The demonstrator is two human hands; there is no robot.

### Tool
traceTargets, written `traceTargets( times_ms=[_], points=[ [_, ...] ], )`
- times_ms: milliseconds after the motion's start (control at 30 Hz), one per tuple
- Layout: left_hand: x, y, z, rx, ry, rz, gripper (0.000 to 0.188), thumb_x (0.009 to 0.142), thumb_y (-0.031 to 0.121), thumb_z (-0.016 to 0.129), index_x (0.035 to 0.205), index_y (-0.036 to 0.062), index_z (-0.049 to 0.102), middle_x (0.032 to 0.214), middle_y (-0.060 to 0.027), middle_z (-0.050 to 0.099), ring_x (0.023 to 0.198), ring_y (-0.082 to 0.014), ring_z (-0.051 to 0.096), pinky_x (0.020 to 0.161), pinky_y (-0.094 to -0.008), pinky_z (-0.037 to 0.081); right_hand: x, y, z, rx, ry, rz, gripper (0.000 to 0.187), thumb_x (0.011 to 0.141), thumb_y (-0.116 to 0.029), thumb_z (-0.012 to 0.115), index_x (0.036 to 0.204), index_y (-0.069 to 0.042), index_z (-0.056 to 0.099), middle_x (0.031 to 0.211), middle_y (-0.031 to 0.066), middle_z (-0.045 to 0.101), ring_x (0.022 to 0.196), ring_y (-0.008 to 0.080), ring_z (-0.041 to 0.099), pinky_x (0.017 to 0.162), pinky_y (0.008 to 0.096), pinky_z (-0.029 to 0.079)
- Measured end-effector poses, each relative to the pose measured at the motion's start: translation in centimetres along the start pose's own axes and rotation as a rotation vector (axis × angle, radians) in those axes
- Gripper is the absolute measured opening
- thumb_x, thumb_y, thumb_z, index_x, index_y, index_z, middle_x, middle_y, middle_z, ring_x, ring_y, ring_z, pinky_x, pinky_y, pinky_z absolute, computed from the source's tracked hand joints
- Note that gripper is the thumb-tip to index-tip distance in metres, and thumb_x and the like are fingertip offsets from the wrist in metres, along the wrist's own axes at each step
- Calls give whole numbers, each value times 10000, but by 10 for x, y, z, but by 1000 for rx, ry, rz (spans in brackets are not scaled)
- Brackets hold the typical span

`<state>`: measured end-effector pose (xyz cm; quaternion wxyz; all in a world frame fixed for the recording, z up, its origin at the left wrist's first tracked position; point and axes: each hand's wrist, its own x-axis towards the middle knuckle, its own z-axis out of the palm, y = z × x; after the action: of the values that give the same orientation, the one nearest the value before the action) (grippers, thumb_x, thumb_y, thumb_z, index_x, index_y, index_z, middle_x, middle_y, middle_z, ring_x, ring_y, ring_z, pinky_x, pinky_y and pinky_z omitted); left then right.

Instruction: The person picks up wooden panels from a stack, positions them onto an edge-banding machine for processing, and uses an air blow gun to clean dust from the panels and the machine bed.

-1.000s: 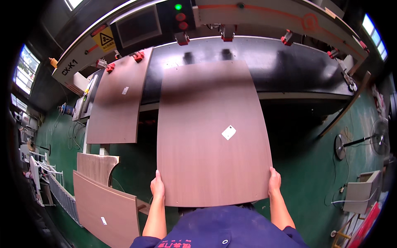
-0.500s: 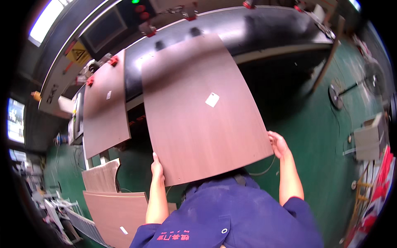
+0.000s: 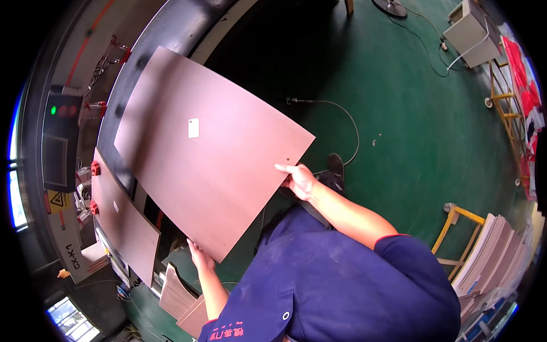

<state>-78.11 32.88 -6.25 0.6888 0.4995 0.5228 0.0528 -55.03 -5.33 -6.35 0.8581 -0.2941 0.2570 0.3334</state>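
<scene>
A large brown wood-grain panel (image 3: 228, 171) with a white label (image 3: 194, 128) lies tilted across the view. Its far end reaches over the black machine bed (image 3: 149, 39). My right hand (image 3: 300, 181) grips the near edge by the right corner, thumb on top and fingers underneath. At the other near corner, my left hand (image 3: 200, 256) holds the panel's left side, its fingers partly hidden below. Small holes show close to both near corners.
On the left, a second brown panel (image 3: 125, 219) sits at red clamps (image 3: 95, 168) of the machine. Cut panel pieces (image 3: 175, 293) stand below it. A yellow-framed cart (image 3: 464, 214) with stacked panels (image 3: 493, 256) is at right. A cable (image 3: 350, 117) curves over the green floor.
The view has swung to the right, bringing the panel stack into sight. My right hand has shifted from the panel's right side to its near edge; both hands still hold it.
</scene>
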Motion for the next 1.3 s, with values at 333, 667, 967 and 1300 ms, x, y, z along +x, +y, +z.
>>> traceTargets(
  times_ms=[333, 667, 967, 1300],
  points=[
    [-130, -73, 150, -808, -234, -349, 775, 824, 517, 616, 1325, -13, 356, 1335, -148, 432, 1262, -295, 394, 1092, -442, 300, 4, -9, 4, 50, -20, 143, 304, 838, -158, 641, 1103, -24, 579, 1028, 84, 643, 923, 214, 629, 831, 382, 508],
    [-120, -31, 232, -1001, 0, -415, 530, 881, 359, 556, 1305, 67, 433, 1325, -102, 453, 1252, -265, 406, 1094, -440, 304, 2, -20, -29, -130, -153, 251, 330, 826, -54, 565, 1148, 18, 551, 1113, 129, 605, 1020, 254, 592, 875, 384, 498],
    [-104, -17, 250, -694, 177, -409, 478, 905, 446, 535, 1265, 134, 500, 1305, -35, 499, 1202, -223, 457, 1035, -400, 368, 94, -107, -199, -1172, 140, 134, 219, 712, -113, 616, 904, -35, 687, 769, 117, 675, 751, 207, 652, 706, 318, 507],
    [-119, -25, 205, -213, 709, -461, 606, 823, 620, 547, 1141, 104, 554, 1091, -84, 605, 1031, -287, 553, 905, -526, 451, 410, -200, -336, -1859, 312, 197, 265, 768, -146, 536, 1003, -72, 633, 1070, 161, 623, 1032, 330, 579, 883, 414, 478]
  ],
)
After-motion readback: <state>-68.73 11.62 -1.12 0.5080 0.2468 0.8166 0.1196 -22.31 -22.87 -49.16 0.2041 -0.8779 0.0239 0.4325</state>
